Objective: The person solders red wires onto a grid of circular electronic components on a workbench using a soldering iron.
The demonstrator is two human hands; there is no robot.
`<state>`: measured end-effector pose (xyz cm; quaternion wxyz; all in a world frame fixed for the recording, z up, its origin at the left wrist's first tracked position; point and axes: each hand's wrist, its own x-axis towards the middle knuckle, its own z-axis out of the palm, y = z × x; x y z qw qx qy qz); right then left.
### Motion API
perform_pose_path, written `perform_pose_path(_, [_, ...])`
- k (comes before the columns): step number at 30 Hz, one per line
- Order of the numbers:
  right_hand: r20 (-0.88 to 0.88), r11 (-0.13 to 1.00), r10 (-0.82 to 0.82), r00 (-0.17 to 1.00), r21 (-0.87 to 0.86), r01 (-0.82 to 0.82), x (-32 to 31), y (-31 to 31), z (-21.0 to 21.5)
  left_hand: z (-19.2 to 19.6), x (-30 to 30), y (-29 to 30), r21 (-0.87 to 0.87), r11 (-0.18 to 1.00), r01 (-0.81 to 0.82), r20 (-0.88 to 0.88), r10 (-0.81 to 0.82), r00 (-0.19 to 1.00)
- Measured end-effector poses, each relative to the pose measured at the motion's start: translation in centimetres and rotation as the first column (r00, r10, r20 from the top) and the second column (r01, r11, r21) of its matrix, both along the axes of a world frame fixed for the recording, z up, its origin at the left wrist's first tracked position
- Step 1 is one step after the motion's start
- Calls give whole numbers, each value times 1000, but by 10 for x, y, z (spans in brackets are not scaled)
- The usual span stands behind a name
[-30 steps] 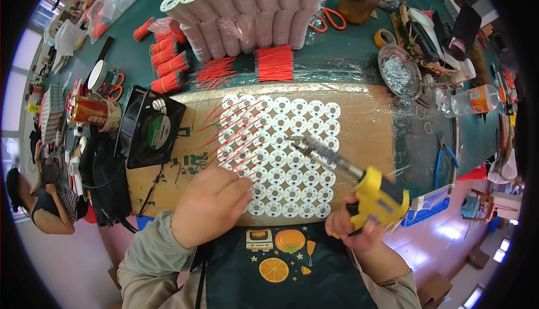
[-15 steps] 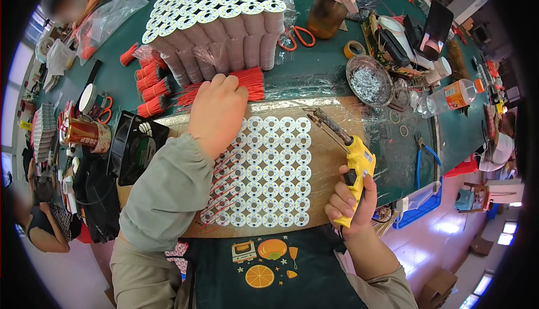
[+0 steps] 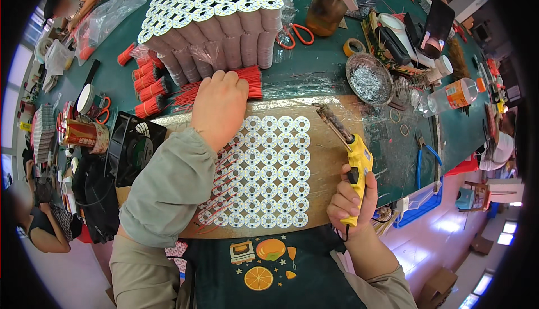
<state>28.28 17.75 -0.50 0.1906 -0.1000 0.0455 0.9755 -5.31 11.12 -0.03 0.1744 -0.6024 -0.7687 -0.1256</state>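
I see a green-topped desk (image 3: 323, 56) carrying a flat brown board (image 3: 325, 168), on which lies a grid of white ring-shaped discs (image 3: 264, 173). On the desk I make out thin red wires (image 3: 251, 78), a block of stacked white-topped discs (image 3: 212, 11), a round dark dish (image 3: 387, 78) of silvery scraps (image 3: 366, 81) and blue-handled pliers (image 3: 419, 160).

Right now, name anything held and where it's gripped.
Right hand: soldering iron, by its yellow handle. Left hand: at the red wires; any grip is hidden.

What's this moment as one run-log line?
left hand: at red wires | right hand: holding yellow soldering gun | white ring-shaped discs: in rows on brown board
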Motion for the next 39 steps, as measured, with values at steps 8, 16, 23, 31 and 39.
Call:
perform_pose_path(8, [-47, 1000, 7, 999, -25, -8, -1, 1, -3, 8, -8, -3, -12, 1000, 23, 13, -23, 1000])
perform_pose_path(16, [-104, 1000, 5, 995, 6, -5, -1, 1, -5, 11, -7, -2, 31, 999, 35, 39, -36, 999])
perform_pose_path(23, [-142, 1000, 7, 990, 23, -3, 0, 0, -9, 9, -5, -7, 38, 999, 27, 201, -34, 979])
perform_pose_path(31, [-51, 998, 10, 999, 64, -7, -1, -2, -8, 42, 19, -52, 64, 997, 33, 649, -66, 758])
perform_pose_path(39, [109, 693, 51, 993, 712, -114, 1, -23, 0, 46, 49, -153, -141, 990, 28, 640, 69, 765])
